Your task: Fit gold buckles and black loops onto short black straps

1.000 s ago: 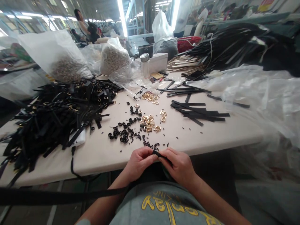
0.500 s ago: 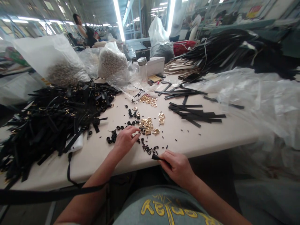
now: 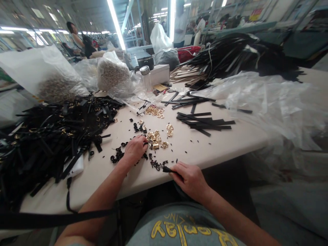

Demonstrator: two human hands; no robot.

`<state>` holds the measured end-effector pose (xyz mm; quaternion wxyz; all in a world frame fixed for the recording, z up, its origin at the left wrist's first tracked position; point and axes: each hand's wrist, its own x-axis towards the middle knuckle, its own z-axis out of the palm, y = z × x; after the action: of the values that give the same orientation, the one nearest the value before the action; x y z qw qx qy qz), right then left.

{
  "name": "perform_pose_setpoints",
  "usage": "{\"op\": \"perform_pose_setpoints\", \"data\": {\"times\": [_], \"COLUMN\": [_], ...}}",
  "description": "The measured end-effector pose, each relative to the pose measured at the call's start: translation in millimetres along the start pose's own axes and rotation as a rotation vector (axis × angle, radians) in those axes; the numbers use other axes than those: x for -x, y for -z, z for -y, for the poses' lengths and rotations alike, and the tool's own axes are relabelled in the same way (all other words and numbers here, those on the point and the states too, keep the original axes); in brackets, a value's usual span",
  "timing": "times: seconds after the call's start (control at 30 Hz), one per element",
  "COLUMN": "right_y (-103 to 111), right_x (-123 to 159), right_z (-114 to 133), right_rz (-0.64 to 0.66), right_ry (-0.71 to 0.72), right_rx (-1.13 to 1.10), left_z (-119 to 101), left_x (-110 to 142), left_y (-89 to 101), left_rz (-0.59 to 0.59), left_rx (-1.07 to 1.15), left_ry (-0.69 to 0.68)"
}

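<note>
My right hand (image 3: 191, 178) is closed around a black strap (image 3: 167, 169), whose end sticks out to the left past the thumb at the table's front edge. My left hand (image 3: 135, 149) rests low over the table with fingers curled together. Something small and dark shows at its fingertips, too hidden to name. Just right of those fingertips lies a pile of gold buckles (image 3: 154, 135). Small black loops (image 3: 117, 155) are scattered to the left of that hand. Between the two hands lie many tiny black pieces (image 3: 155, 164).
A big heap of black buckled straps (image 3: 84, 119) covers the table's left side. Loose black strips (image 3: 205, 120) lie to the right, beside clear plastic sheeting (image 3: 271, 106). Further back are more gold buckles (image 3: 155, 111), a glass jar (image 3: 146, 78) and filled plastic bags (image 3: 112, 70).
The whole view has shifted slightly, with things appearing further left. My left fingers have drawn closer together near the gold buckles. My right hand keeps its hold on the strap.
</note>
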<state>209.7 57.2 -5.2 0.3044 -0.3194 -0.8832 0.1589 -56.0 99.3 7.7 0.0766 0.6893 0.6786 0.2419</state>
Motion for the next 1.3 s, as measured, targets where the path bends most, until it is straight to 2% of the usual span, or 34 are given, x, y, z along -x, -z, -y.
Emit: {"op": "perform_pose_setpoints", "data": {"times": [0.1,0.17,0.23,0.33,0.4,0.5,0.6,0.73,0.93,1.1,1.3], "right_y": [2,5,8,12,14,14,13,13,18,19,20], "right_x": [-3,-6,-10,-19,-25,-32,-34,-28,-21,-19,-17], "right_z": [1,1,2,6,10,15,18,19,18,17,14], "right_rz": [-0.024,-0.048,-0.07,-0.099,-0.121,-0.154,-0.16,-0.148,-0.087,-0.073,-0.1], "right_ry": [-0.006,-0.023,-0.044,-0.058,-0.051,-0.032,-0.019,0.006,0.064,0.111,0.178], "right_rx": [-0.016,-0.04,-0.065,-0.098,-0.113,-0.093,-0.029,0.092,0.178,0.187,0.192], "left_z": [1,-2,-8,-25,-39,-58,-68,-70,-72,-76,-72], "left_x": [2,8,19,40,54,69,76,79,81,82,83], "left_y": [4.1,6.3,7.3,6.8,5.2,1.5,-3.3,-10.4,-13.1,-10.0,-12.3], "left_rz": [-0.005,0.01,0.037,0.032,0.009,0.005,0.015,0.048,0.082,-0.013,0.06], "left_rx": [0.07,0.205,0.547,1.166,1.373,1.533,1.629,1.664,1.614,1.539,1.531], "left_ry": [0.034,0.079,0.204,0.473,0.585,0.659,0.675,0.668,0.635,0.59,0.556]}}
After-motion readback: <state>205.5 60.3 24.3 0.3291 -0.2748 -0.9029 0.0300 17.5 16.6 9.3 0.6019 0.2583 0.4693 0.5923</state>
